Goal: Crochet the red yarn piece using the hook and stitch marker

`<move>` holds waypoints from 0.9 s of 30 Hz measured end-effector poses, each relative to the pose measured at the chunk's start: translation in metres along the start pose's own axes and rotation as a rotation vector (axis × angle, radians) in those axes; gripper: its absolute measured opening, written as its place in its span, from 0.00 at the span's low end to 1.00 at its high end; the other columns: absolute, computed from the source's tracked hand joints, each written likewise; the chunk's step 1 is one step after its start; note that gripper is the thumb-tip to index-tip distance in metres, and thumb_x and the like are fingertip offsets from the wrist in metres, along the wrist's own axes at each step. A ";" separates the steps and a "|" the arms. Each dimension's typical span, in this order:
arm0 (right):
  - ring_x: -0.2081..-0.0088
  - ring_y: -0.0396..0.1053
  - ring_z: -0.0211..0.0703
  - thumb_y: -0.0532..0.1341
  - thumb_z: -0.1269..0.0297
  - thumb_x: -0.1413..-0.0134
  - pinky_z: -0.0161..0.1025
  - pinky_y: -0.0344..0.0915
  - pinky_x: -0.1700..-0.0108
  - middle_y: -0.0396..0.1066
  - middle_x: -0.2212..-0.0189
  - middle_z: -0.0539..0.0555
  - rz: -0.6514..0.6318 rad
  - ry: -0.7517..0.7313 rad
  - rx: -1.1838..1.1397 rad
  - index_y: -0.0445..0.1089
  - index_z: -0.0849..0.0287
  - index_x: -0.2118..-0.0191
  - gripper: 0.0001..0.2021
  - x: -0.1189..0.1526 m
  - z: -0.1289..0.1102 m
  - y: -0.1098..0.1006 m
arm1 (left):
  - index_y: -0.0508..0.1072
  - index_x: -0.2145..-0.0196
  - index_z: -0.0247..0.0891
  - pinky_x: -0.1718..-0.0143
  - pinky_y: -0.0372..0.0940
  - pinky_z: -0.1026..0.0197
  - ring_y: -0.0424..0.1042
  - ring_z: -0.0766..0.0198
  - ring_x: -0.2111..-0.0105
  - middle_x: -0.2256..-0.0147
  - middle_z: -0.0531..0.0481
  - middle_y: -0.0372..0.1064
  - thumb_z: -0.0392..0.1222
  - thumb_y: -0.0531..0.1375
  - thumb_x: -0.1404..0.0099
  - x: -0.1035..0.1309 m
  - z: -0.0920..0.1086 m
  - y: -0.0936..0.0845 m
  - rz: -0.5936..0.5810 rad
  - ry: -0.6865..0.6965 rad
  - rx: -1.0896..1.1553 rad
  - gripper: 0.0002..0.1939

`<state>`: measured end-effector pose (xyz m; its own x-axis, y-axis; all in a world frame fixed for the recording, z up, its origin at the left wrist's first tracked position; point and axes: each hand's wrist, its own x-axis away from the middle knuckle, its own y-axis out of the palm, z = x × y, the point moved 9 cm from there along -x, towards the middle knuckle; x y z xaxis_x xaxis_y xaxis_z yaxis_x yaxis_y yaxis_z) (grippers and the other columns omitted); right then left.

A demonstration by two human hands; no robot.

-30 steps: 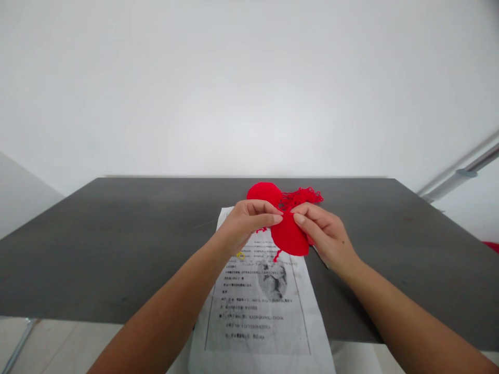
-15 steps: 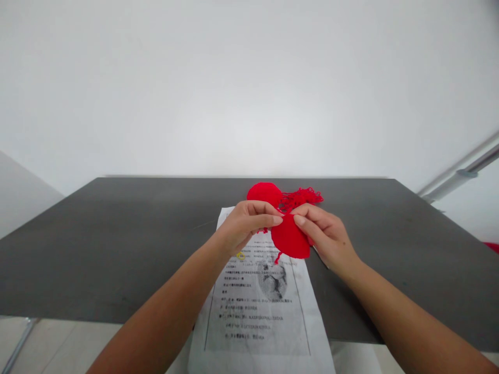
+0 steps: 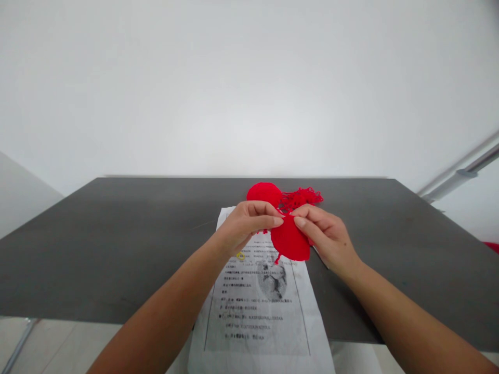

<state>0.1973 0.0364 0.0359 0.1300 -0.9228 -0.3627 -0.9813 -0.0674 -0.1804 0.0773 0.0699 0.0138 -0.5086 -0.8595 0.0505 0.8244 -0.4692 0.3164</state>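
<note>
Between my hands hangs a small red crocheted piece (image 3: 290, 240), with a short tail of yarn at its lower left. My left hand (image 3: 251, 222) pinches its top edge between thumb and fingers. Close beside it, my right hand (image 3: 325, 234) pinches the same edge with thumb and forefinger. Just behind my fingers lie a round red yarn ball (image 3: 264, 191) and a loose tangle of red yarn (image 3: 304, 197). Beneath the piece is a printed paper sheet (image 3: 253, 311) with a picture on it. A thin light stick (image 3: 320, 257) shows partly below my right hand.
The dark grey table (image 3: 128, 234) extends to both sides, with a white wall (image 3: 249, 93) behind it. On the paper sits a small yellow ring (image 3: 240, 255). A metal pole (image 3: 483, 158) slants at the right. Something red (image 3: 491, 246) shows at the right edge.
The lower edge of the red crocheted piece has shifted down slightly. Both hands stay in nearly the same place, pinching it.
</note>
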 end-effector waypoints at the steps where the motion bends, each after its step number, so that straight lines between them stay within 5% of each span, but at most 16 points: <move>1: 0.81 0.53 0.35 0.61 0.59 0.39 0.35 0.52 0.78 0.59 0.82 0.45 0.001 0.005 0.001 0.70 0.57 0.72 0.11 0.000 0.000 0.000 | 0.77 0.80 0.35 0.74 0.49 0.63 0.57 0.72 0.79 0.82 0.56 0.66 0.44 0.76 0.59 0.000 0.000 0.000 0.000 0.003 -0.006 0.14; 27: 0.81 0.50 0.34 0.64 0.60 0.48 0.34 0.47 0.78 0.54 0.83 0.42 -0.033 0.099 -0.094 0.67 0.56 0.71 0.08 0.002 0.009 0.005 | 0.77 0.80 0.35 0.74 0.53 0.64 0.59 0.72 0.79 0.82 0.56 0.67 0.48 0.77 0.59 -0.001 -0.001 0.003 -0.037 -0.008 -0.019 0.17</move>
<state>0.1939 0.0377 0.0266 0.1528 -0.9520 -0.2651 -0.9862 -0.1297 -0.1027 0.0802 0.0691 0.0133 -0.5405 -0.8400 0.0470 0.8096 -0.5041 0.3006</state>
